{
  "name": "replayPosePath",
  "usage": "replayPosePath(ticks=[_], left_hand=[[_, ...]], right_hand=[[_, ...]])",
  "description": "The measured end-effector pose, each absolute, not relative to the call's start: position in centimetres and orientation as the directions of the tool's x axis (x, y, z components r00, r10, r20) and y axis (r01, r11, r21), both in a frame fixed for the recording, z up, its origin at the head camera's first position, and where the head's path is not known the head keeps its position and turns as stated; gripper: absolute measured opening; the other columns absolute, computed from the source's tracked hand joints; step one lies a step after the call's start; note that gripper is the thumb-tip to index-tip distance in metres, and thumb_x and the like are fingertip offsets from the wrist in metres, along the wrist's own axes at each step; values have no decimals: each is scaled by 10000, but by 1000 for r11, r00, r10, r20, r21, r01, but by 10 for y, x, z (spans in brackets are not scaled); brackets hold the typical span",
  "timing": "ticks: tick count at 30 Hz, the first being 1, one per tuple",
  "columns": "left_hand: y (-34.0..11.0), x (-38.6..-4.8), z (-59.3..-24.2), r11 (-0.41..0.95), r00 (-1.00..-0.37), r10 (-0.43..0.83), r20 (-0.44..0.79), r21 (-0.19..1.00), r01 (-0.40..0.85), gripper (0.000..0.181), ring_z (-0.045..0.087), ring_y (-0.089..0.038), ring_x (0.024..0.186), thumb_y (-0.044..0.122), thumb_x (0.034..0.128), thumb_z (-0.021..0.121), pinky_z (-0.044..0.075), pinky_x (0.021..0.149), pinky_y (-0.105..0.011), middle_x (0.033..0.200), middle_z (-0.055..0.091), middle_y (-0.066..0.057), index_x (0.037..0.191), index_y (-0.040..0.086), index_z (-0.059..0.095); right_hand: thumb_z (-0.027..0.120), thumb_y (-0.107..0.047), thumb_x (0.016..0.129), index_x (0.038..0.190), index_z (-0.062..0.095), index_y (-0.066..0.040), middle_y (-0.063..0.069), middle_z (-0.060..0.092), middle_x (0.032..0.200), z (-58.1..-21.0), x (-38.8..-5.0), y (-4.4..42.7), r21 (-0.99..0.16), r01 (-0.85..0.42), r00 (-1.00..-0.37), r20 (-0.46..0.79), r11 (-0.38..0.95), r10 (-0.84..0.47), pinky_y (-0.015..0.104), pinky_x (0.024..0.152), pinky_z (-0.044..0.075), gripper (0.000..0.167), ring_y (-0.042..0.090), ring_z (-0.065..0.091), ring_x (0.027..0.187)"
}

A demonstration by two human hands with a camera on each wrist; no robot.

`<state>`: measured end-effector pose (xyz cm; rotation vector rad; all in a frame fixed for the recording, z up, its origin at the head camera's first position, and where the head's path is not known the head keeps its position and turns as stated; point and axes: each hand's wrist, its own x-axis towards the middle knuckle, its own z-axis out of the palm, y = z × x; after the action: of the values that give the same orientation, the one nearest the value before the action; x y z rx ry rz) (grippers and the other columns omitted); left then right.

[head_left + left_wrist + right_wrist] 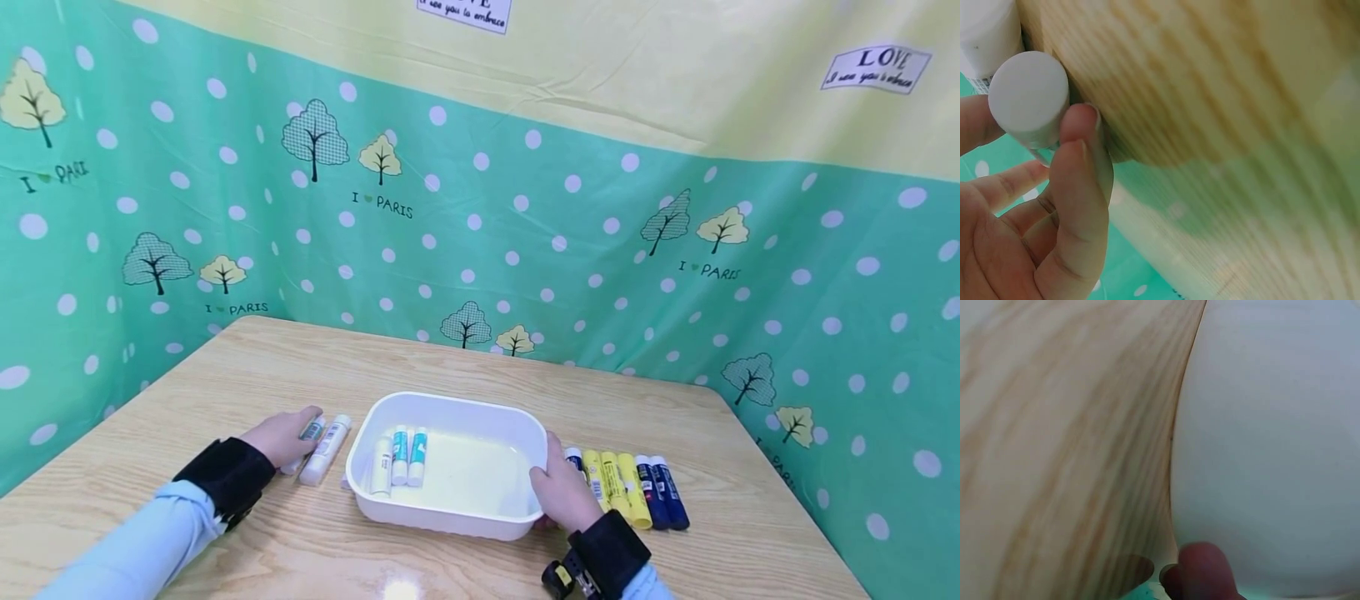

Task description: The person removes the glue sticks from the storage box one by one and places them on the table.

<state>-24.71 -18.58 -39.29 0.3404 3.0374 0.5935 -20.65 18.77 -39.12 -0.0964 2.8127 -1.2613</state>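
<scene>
My left hand [279,437] pinches a glue stick [312,429] with a teal label, at the left of the table. Its round white end [1027,94] faces the left wrist camera, between thumb and fingers. Right beside it lies a plain white glue stick [326,450]. A white plastic basin [480,525] stands in the middle, with my right hand [564,490] gripping its right side, thumb at the rim. Inside, at the left, lie one white glue stick [381,467] and two teal-labelled glue sticks [417,457]. The right wrist view shows the basin's outer wall [1266,450] and a fingertip against it.
Right of the basin lies a row of yellow glue sticks [615,485] and dark blue glue sticks [669,492], partly hidden by my right hand. The wooden table [315,550] meets a green dotted curtain [480,250] at its back and sides.
</scene>
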Motion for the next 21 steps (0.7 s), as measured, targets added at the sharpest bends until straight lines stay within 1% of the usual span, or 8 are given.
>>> replayPosePath(ticks=[2,3,5,9,11,13,16,21], left_hand=[[-186,-247,-393,902,-978,209,6,385,195,491,535,-241,661,109,766,537,398,441,-271,953,527,-306,1202,-63,388],[-186,-247,-393,904,-978,207,3,383,192,491,536,-240,666,113,774,532,399,448,-270,964,524,-309,1207,-63,383],[-187,-247,-392,908,-978,207,3,371,193,489,539,-248,688,122,781,529,413,495,-288,978,525,-310,1208,-66,382],[-188,-249,-392,915,-977,212,13,347,204,484,539,-268,742,134,784,528,432,622,-352,994,531,-307,1200,-71,390],[-189,-249,-391,916,-977,213,16,344,206,484,539,-273,752,137,784,528,433,656,-382,993,533,-308,1198,-74,390],[-189,-249,-391,917,-978,208,12,346,199,488,538,-268,748,141,787,524,431,660,-384,991,535,-306,1203,-73,385],[-188,-247,-390,915,-979,202,7,355,191,492,540,-245,701,141,791,518,431,596,-346,971,539,-300,1209,-75,374],[-188,-245,-390,904,-982,189,-10,393,170,501,507,-171,524,136,803,499,387,434,-270,934,528,-292,1226,-84,345]], right_hand=[[339,-101,851,1373,78,-94,189,593,835,-391,-206,187,-746,-33,-997,-26,665,-79,269,341,390,583,173,486,384],[339,-101,851,1373,78,-92,189,594,833,-391,-206,187,-744,-34,-997,-24,667,-78,270,341,391,584,174,485,383],[339,-103,851,1374,75,-95,185,593,834,-391,-206,187,-745,-33,-997,-26,666,-78,270,341,390,586,177,482,383],[339,-107,852,1376,68,-99,162,591,786,-389,-206,187,-748,-30,-996,-32,664,-80,270,344,392,589,180,483,385],[338,-107,852,1375,71,-103,151,589,765,-389,-206,187,-749,-29,-996,-33,662,-82,269,346,392,587,180,485,388],[338,-108,854,1375,74,-109,145,587,760,-389,-207,187,-750,-27,-996,-36,661,-82,269,347,393,584,180,487,391],[341,-110,854,1375,76,-121,148,586,767,-390,-207,187,-748,-21,-996,-39,663,-77,270,347,394,584,180,490,395],[345,-112,852,1377,72,-126,157,581,791,-391,-207,187,-746,-10,-997,-45,666,-65,270,343,392,591,177,489,392]])
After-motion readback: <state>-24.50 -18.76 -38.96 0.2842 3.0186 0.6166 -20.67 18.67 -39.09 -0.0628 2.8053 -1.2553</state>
